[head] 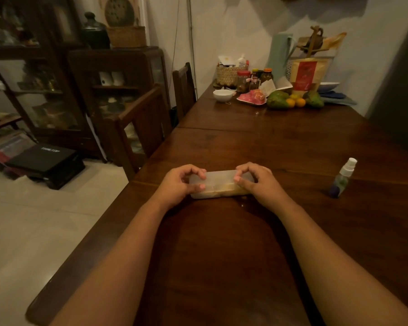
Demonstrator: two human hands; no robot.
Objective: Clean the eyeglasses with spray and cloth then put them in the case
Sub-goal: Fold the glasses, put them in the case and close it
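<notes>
Head view, and both forearms run up the dark wooden tabletop to meet at the case, a pale, see-through box lying flat and crosswise in front of the person. Left hand has the left end, right hand the right end. On each, the fingers are curled over the top with the thumb at the near side, pinching the lid.

A tan shape shows through the near wall. Eyeglasses or cloth, I can't tell which, and neither lies out in the open. Lid tight or cracked? Too blurred to call.

My read is that the lid is being worked, either opening to fetch the glasses or snapping closed at the finish. The next move calls for even pressure at both ends so the box doesn't skid.

Off to the right, well apart, the spray bottle stands upright, white nozzle up. Far end has a white bowl, fruit and a woven basket.
</notes>
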